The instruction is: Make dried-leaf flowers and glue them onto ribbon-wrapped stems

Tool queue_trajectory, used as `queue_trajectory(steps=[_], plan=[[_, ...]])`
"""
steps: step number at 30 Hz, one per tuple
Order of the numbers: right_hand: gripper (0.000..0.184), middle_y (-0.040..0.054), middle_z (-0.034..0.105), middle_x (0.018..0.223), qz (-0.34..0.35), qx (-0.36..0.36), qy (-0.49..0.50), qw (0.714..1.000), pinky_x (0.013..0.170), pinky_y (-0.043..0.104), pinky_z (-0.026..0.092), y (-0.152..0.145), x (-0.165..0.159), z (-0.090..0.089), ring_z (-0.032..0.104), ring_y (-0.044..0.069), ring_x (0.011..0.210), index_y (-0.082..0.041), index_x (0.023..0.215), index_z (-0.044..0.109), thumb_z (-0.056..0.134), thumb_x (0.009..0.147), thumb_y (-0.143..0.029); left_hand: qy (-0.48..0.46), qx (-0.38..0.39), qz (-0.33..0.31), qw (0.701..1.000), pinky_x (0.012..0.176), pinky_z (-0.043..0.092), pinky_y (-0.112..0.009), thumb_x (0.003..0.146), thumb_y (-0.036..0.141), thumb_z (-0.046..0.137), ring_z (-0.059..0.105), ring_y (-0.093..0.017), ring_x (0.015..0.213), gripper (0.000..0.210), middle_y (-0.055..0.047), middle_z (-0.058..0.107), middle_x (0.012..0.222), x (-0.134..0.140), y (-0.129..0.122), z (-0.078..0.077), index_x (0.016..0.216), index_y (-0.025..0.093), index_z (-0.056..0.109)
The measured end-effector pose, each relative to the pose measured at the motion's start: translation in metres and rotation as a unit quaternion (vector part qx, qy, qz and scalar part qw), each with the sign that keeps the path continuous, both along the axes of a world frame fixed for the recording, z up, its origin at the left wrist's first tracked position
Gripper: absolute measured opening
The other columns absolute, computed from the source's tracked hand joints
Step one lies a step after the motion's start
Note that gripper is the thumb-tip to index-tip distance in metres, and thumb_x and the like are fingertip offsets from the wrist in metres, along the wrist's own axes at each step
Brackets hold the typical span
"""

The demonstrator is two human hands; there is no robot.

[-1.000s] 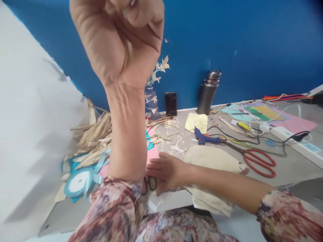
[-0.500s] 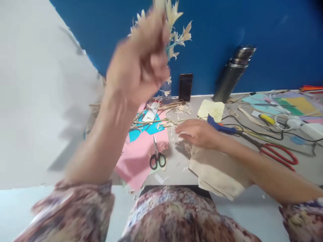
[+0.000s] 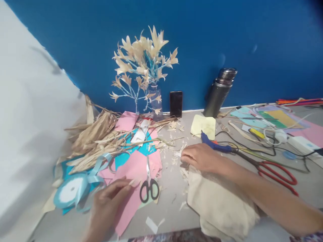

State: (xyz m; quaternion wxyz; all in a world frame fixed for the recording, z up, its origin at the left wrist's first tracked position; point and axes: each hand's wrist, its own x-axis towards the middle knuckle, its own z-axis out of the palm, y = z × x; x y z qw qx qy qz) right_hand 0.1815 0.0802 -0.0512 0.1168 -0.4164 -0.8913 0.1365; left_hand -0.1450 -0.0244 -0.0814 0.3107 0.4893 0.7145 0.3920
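Note:
My left hand (image 3: 109,203) is low at the left, its fingers stretched out over the pink paper (image 3: 132,166) with the thumb close to the forefinger; no held thing is visible in it. Small black-handled scissors (image 3: 148,190) lie just right of its fingertips. My right hand (image 3: 202,156) rests at the top edge of a folded beige cloth (image 3: 217,201). Its fingers are curled, a small white bit shows at their tips, and what they grip is hidden. Cream husk-like flowers (image 3: 145,69) on pale blue stems stand around a clear bottle (image 3: 154,102) at the back.
Dry husks (image 3: 96,137) and a light blue ribbon roll (image 3: 72,191) lie left. A phone (image 3: 176,104) and dark flask (image 3: 219,92) lean against the blue wall. A blue glue gun (image 3: 215,144), cables and red-handled scissors (image 3: 277,173) lie right, near my right forearm.
My left hand has come down from the raised flowers to the pink paper, leaving the flowers standing at the back. My right hand stays by the cloth. The view has shifted.

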Motion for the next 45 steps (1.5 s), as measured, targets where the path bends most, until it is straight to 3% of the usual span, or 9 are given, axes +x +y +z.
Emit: queue_trajectory(steps=[4,8,15,21,25,33,37,42,45], plan=[[0.024,0.0041,0.073,0.079,-0.022,-0.016,-0.05,0.998,0.058,0.03,0.025,0.008,0.001,0.002,0.062,0.017,0.069,-0.021,0.074,0.068,0.056,0.095,-0.025,-0.022,-0.019,-0.031,0.999,0.073,0.057,-0.037,0.063,0.058,0.078,0.071,-0.031,0.081,0.035,-0.009,0.078,0.082,0.001,0.037,0.01,0.068,0.023,0.079],[0.022,0.0042,0.074,0.079,-0.062,0.002,-0.066,0.996,0.059,0.029,0.028,0.023,0.015,0.01,0.064,0.019,0.069,-0.022,0.076,0.071,0.057,0.093,-0.026,-0.052,-0.029,-0.008,0.998,0.066,0.057,-0.035,0.065,0.058,0.078,0.071,-0.03,0.077,0.036,-0.009,0.077,0.081,-0.002,0.042,0.023,0.07,0.022,0.078],[0.022,0.0073,0.075,0.11,-0.204,-0.031,-0.111,0.972,0.073,0.026,0.039,0.108,0.027,0.03,0.066,0.023,0.099,-0.022,0.102,0.074,0.056,0.089,-0.021,-0.111,0.018,-0.012,0.994,0.061,0.054,-0.025,0.066,0.047,0.08,0.063,-0.019,0.064,0.028,-0.004,0.07,0.067,0.015,0.037,0.051,0.065,0.019,0.073],[0.03,0.0106,0.076,0.096,-0.232,-0.095,-0.12,0.961,0.065,0.026,0.04,0.155,0.008,0.007,0.067,0.022,0.084,-0.017,0.087,0.075,0.059,0.09,-0.042,-0.171,0.048,-0.085,0.98,0.057,0.052,-0.025,0.067,0.041,0.081,0.061,-0.017,0.061,0.024,-0.004,0.066,0.065,0.042,0.042,0.063,0.062,0.019,0.072],[0.015,0.0059,0.075,0.085,-0.231,-0.109,-0.096,0.962,0.06,0.024,0.037,0.163,0.005,-0.004,0.066,0.018,0.076,-0.017,0.081,0.073,0.067,0.084,-0.032,-0.231,0.027,-0.094,0.968,0.057,0.051,-0.025,0.074,0.04,0.077,0.06,-0.016,0.058,0.027,-0.002,0.062,0.062,0.051,0.045,0.062,0.061,0.018,0.068],[0.016,0.0059,0.071,0.094,-0.195,0.063,0.049,0.978,0.074,0.026,0.041,0.116,0.007,0.022,0.061,0.018,0.087,-0.019,0.09,0.065,0.053,0.096,-0.027,-0.424,-0.023,-0.058,0.904,0.047,0.046,-0.021,0.064,0.036,0.087,0.051,-0.01,0.05,0.029,0.002,0.055,0.056,0.071,0.064,0.062,0.067,0.015,0.067],[0.012,0.0017,0.066,0.076,-0.085,0.218,0.248,0.94,0.063,0.025,0.044,0.058,-0.001,0.032,0.057,0.014,0.066,-0.02,0.08,0.062,0.06,0.092,-0.022,-0.514,-0.02,-0.034,0.857,0.051,0.048,-0.017,0.062,0.029,0.09,0.056,-0.008,0.057,0.029,0.0,0.064,0.07,0.095,0.072,0.06,0.073,0.014,0.068],[0.012,0.0064,0.071,0.085,0.061,0.391,0.206,0.895,0.068,0.029,0.049,0.004,-0.002,0.035,0.063,0.018,0.076,-0.019,0.095,0.068,0.068,0.086,-0.011,-0.571,-0.07,-0.058,0.816,0.057,0.055,-0.021,0.069,0.025,0.086,0.068,-0.014,0.072,0.026,-0.008,0.072,0.093,0.12,0.069,0.062,0.08,0.014,0.066],[0.019,0.0081,0.072,0.088,0.11,0.436,0.175,0.876,0.066,0.031,0.05,-0.008,0.003,0.033,0.062,0.018,0.075,-0.017,0.103,0.068,0.067,0.086,-0.01,-0.569,-0.08,-0.106,0.811,0.053,0.054,-0.02,0.073,0.025,0.083,0.067,-0.014,0.069,0.022,-0.005,0.07,0.084,0.126,0.062,0.067,0.079,0.014,0.065]])
